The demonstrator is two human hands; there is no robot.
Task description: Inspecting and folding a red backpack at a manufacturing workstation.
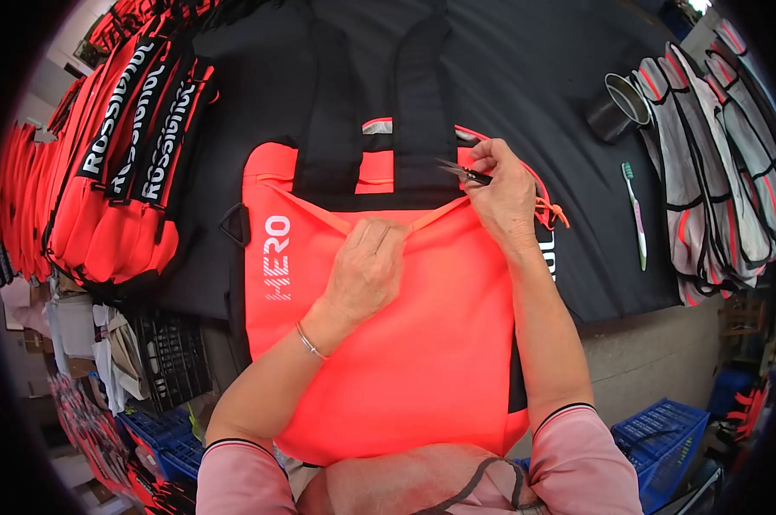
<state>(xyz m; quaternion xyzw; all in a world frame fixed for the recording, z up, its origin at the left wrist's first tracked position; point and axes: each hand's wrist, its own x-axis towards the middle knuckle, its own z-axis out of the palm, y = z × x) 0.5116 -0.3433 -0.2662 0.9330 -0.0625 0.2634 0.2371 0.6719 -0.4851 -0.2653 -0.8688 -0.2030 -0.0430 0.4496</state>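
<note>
A bright red-orange backpack [422, 335] with white lettering lies in front of me, its lower end against my body. Its black shoulder straps [330, 120] stretch away over the table. My left hand [369, 268] is closed on a narrow orange strip [439, 213] above the bag's upper part. The strip runs from the bag's left side through that hand toward my right hand [501, 196]. In the right hand's curled fingers are small pointed snips [476, 177], blades toward the left. Whether these fingers also grip the strip is hidden.
Stacked red and black bags [118, 184] lie at the left of the black-covered table [525, 77]. Toward the right are a toothbrush [635, 215], a dark cup [611, 116] and grey panels with black edging [706, 172]. Blue crates [663, 442] stand below the table.
</note>
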